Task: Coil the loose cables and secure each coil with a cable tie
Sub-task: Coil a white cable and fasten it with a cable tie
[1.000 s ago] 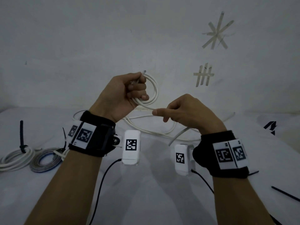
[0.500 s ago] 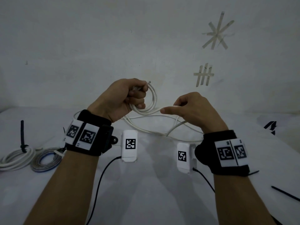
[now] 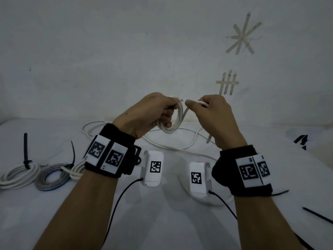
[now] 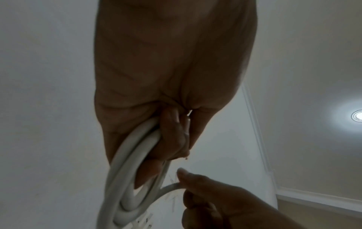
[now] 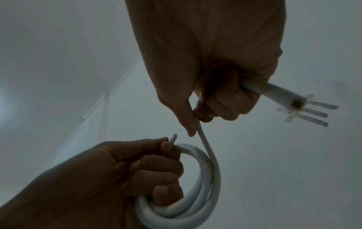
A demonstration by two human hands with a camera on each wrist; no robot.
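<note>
The left hand (image 3: 144, 114) covers the top of the white cable's coil (image 3: 175, 121). Behind the left wristband (image 3: 110, 159), a tied white coil (image 3: 75, 171) is half hidden. The picture's edge cuts a black cable tie (image 3: 319, 215) at right.

Loose white cable (image 3: 173, 147) sprawls across the desk (image 3: 162, 222) beneath my raised hands; tied coils (image 3: 19, 175) crowd the left edge, a black cable tie (image 3: 317, 214) lies right, open desk between.
</note>
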